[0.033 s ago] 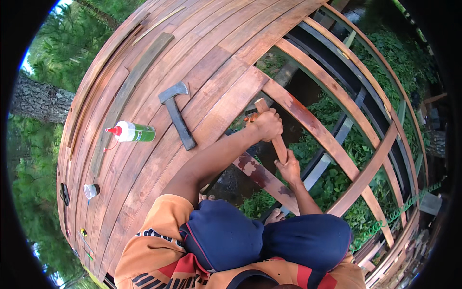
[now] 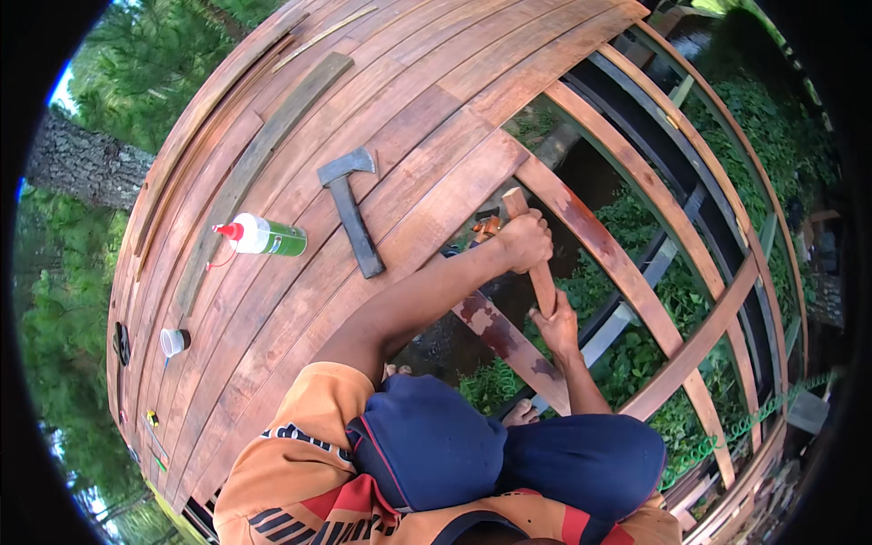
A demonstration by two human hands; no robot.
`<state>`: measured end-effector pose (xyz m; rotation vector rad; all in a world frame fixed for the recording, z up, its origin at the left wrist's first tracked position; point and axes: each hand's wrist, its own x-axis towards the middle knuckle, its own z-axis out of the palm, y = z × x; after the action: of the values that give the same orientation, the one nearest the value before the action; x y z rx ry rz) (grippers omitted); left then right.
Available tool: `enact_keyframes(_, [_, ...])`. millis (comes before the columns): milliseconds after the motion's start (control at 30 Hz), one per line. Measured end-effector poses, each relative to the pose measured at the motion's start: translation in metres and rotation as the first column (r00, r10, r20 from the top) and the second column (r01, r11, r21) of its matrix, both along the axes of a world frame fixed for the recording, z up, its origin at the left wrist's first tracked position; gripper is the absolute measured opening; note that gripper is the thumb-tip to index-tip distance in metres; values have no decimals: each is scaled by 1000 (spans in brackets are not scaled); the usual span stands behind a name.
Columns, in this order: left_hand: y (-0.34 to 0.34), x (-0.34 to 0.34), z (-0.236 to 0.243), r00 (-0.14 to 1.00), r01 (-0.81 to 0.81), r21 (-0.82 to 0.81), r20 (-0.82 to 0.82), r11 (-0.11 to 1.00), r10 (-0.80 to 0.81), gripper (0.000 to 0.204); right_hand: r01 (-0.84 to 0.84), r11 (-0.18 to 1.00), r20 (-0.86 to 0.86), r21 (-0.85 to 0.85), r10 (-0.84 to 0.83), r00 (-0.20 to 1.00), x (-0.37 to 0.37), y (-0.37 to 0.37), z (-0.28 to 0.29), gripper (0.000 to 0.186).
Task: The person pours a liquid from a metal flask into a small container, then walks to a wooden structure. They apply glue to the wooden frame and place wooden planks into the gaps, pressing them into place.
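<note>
Right of centre, a stick, probably stiff and light, is gripped, sensibly near both ends, by left hand and right hand

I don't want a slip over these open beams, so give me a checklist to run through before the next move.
1. Left hand closed around the wooden piece: ok.
2. Right hand gripping the piece near its lower end: ok.
3. Axe apart from both hands, lying on the decking: ok.
4. Openings between the beams covered: not ok, greenery shows through.
5. Red-tipped bottle sealed: cannot tell.
6. Footing secure: cannot tell, feet mostly hidden.
</note>
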<state>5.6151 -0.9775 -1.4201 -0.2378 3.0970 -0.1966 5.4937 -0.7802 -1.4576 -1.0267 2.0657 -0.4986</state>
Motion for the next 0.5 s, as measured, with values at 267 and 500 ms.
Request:
enact_keyframes(267, [79, 156, 76, 697, -595, 209, -348, 776, 627, 34, -391, 456, -406, -799, 70, 911, -33, 1, 137, 92])
enact_keyframes(500, [276, 335, 59, 86, -898, 423, -101, 121, 991, 50, -234, 427, -290, -874, -71, 954, -70, 2, 169, 63])
